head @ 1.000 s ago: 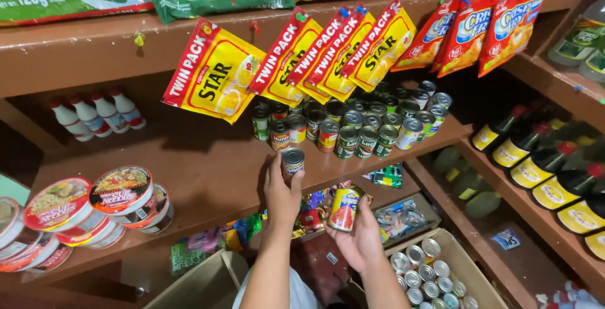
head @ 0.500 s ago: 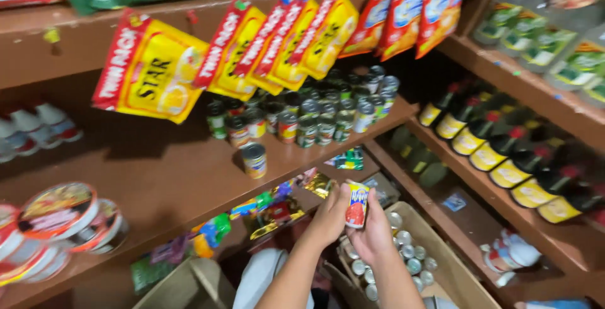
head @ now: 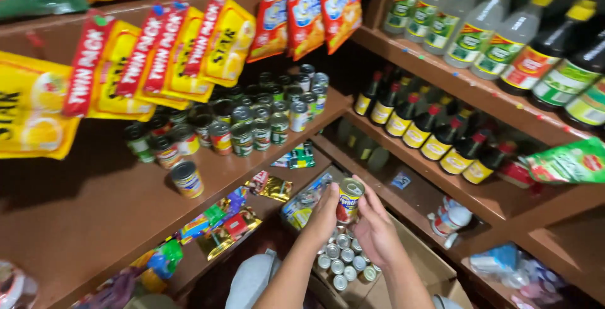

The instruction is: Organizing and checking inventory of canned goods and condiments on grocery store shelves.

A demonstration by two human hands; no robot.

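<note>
Small round metal can with red-yellow label (head: pixel 348 200) upright, long axis twelve-to-six, clasped between left hand (head: pixel 324 213) and right hand (head: pixel 376 227) fingers, above cardboard box of cans (head: pixel 413 255).

Small can (head: pixel 348 200) between both hands (head: pixel 353 221)

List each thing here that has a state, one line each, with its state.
Can: upright, held in both hands.
Left hand: gripping the can's side.
Right hand: gripping the can's other side.
Lone can: upright on the shelf.
Box: open, cans inside.
Yellow packs: hanging.
</note>
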